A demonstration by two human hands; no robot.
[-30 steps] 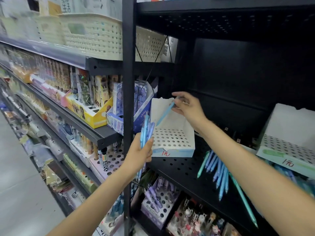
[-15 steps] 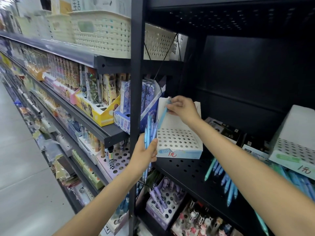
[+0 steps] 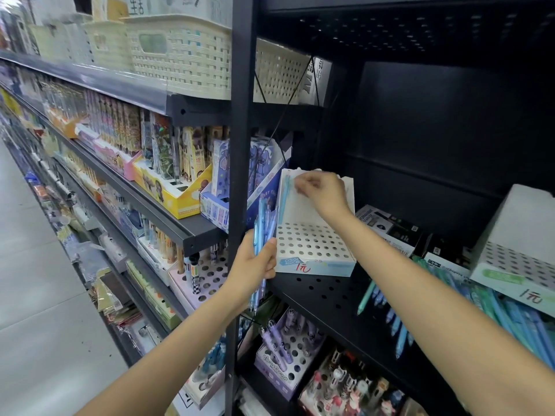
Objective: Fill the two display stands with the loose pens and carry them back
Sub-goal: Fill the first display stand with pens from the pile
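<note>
Gripping a bundle of pale blue pens (image 3: 262, 232), your left hand (image 3: 253, 267) has its fingers curled round the barrels, and it sits just beside the near left corner of the white perforated cardboard display stand (image 3: 312, 246). That stand rests on the black perforated metal shelf (image 3: 327, 292), tight against the black upright post (image 3: 238, 181).

Your right hand (image 3: 322, 190) is at the stand's tall back panel, fingers bent. A single pale blue pen (image 3: 283, 199) stands upright in the stand's far left corner, touching the back panel. Motion blur hides the fingertips, so you cannot tell whether they are pinching that pen or are free of it.

A second white perforated display stand (image 3: 516, 250) sits on the same shelf, well apart to the right. Between the two stands, loose blue and teal pens (image 3: 393, 322) lie on the shelf surface, and more extend under your right forearm. Cream woven plastic baskets (image 3: 180, 55) occupy the shelf above.
</note>
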